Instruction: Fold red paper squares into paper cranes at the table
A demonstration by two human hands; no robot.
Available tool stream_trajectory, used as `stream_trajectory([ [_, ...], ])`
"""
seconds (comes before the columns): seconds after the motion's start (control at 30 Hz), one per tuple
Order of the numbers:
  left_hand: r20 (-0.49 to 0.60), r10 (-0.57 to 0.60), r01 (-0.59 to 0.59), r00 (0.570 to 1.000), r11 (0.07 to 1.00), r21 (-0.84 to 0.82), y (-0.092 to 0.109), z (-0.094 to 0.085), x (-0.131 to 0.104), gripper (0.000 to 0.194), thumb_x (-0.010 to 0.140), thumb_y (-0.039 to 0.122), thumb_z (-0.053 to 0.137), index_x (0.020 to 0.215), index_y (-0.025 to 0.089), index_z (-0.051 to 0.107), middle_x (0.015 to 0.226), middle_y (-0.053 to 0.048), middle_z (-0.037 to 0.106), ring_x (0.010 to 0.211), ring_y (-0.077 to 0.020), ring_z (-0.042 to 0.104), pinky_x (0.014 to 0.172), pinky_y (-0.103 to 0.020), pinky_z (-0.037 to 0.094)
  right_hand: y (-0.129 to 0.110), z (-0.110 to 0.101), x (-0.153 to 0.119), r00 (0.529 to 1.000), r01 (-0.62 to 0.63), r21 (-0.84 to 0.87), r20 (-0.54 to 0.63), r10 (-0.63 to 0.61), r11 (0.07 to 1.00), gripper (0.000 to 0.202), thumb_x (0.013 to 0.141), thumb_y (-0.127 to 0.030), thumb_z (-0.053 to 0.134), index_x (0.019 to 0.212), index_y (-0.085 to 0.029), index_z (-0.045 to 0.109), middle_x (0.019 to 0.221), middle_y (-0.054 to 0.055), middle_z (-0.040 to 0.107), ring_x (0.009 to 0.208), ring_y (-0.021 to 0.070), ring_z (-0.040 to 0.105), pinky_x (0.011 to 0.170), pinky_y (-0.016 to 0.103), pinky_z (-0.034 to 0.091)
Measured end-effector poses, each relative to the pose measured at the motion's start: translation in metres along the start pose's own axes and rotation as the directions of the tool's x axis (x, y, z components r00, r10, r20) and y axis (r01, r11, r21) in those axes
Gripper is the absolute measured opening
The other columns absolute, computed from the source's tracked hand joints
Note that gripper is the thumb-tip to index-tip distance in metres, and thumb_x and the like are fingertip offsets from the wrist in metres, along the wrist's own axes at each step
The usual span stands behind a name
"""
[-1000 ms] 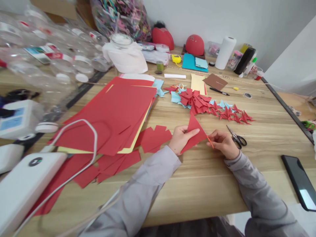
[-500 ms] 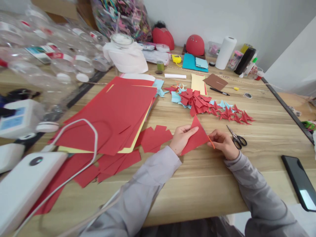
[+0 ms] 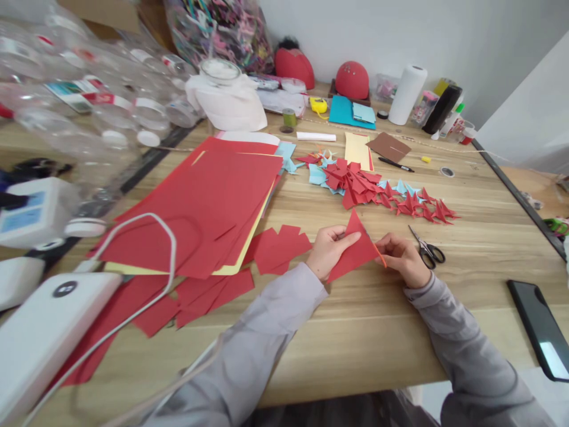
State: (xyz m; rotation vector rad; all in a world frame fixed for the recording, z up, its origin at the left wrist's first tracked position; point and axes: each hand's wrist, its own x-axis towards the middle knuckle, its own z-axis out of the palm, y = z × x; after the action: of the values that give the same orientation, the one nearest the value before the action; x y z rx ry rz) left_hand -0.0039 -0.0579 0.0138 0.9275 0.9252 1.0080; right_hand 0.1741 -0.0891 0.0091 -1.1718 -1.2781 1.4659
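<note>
My left hand (image 3: 326, 252) grips a folded red sheet of paper (image 3: 356, 255), thumb lying across its face. Between the fingers of my right hand (image 3: 405, 261) is a slim orange-handled craft knife (image 3: 381, 256). Its thin grey blade runs along the paper's upper right edge; how far it reaches inside the fold is hidden. Just beyond my right hand lie black-handled scissors (image 3: 429, 254), touching nothing I hold. Farther back is a heap of folded red paper pieces (image 3: 351, 182), with pointed red paper stars (image 3: 411, 204) beside it.
Cut red pieces (image 3: 280, 249) and a stack of large red sheets (image 3: 200, 207) lie to the left. A white cable (image 3: 151, 216) loops over them near a white power bank (image 3: 62, 338). Clear plastic bottles (image 3: 115, 112) crowd the far left. A phone (image 3: 540, 326) rests at the right edge.
My left hand and the red paper have shifted very slightly to the right. My right hand stays almost still, with the orange-handled knife at the paper's edge.
</note>
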Motion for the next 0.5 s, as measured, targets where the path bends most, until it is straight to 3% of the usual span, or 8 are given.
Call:
stream_trajectory([
  [0.5, -0.008, -0.064, 0.064, 0.998, 0.997, -0.043, 0.0033, 0.0018, -0.002, 0.034, 0.056, 0.042, 0.076, 0.067, 0.013, 0.065, 0.058, -0.001, 0.064, 0.05, -0.0123, 0.057, 0.049, -0.024, 0.047, -0.0024, 0.0024, -0.0006, 1.0, -0.005, -0.006, -0.003, 0.005, 1.0, 0.031, 0.057, -0.032, 0.08, 0.075, -0.018, 0.059, 0.066, 0.0, 0.065, 0.054, 0.0092, 0.052, 0.048, 0.022, 0.038],
])
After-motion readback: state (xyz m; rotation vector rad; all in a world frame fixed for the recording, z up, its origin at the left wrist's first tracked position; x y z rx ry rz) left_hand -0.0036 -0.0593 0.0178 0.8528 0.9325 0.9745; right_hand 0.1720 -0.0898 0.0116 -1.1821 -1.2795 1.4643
